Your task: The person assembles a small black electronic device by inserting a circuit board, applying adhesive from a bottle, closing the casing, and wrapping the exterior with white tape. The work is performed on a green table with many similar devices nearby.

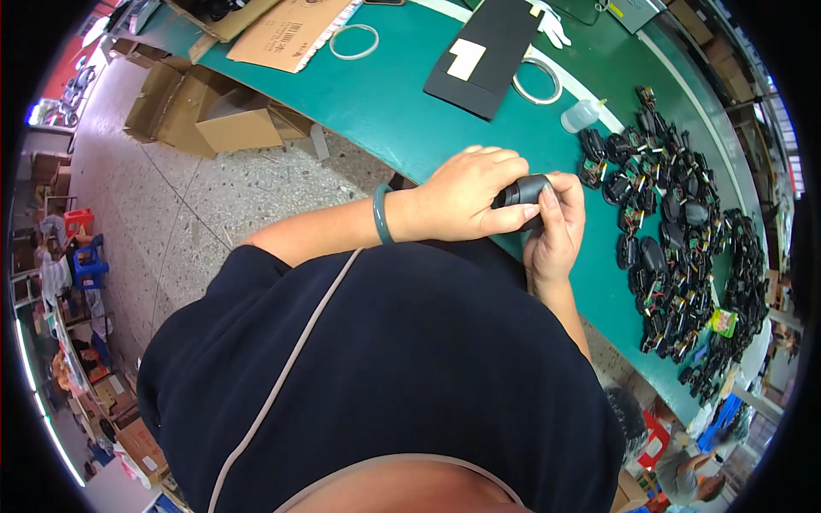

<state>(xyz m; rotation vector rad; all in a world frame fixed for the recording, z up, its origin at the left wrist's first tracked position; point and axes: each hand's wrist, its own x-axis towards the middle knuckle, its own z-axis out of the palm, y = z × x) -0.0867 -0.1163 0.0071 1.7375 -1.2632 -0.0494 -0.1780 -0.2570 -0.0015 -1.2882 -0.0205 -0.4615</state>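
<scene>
Over the near edge of the green table (376, 120), my left hand (470, 192) and my right hand (558, 224) are closed round one small black rounded plastic part (528, 190). Both thumbs press against its near side. My fingers cover much of it, so I cannot tell its exact kind. A green bangle (381, 214) circles my left wrist. Right of my hands lies a large spread of black plastic housings (654, 256) with green circuit boards and wires. A translucent squeeze bottle (581, 116) stands just beyond my right hand.
A flat black board (486, 56) lies at the back, between a silver ring (537, 81) and a pale ring (354, 41). Brown cardboard (286, 32) sits at the table's far left. Open cartons (201, 111) stand below the left edge. A co-worker (684, 474) is at the lower right.
</scene>
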